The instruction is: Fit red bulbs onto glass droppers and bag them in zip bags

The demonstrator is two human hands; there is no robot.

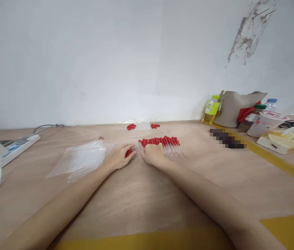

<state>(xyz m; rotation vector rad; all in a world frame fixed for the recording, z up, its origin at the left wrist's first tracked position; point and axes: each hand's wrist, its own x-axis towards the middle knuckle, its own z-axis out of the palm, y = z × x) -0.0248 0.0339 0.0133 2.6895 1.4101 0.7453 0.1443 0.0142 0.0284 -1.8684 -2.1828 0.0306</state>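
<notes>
Droppers with red rubber bulbs and clear thin tubes (171, 140) lie side by side in a row on the wooden table, bulbs toward the wall. My left hand (121, 156) is curled at the row's left end, around a few droppers whose red bulbs (128, 152) show between thumb and fingers. Their clear tubes point right, toward my other hand. My right hand (152, 153) is closed over the row's left part, thumb and fingertips against clear tubes; how many it grips is hidden. Left of my hands is a loose pile of clear zip bags (87, 158).
Two bagged groups of red-bulbed droppers (131, 127) lie by the wall. A white power strip (19, 149) with cables is at left. At right stand a yellow-capped bottle (211, 110), a grey bag (231, 109), a paper cup (262, 125) and a yellow tissue pack (284, 140).
</notes>
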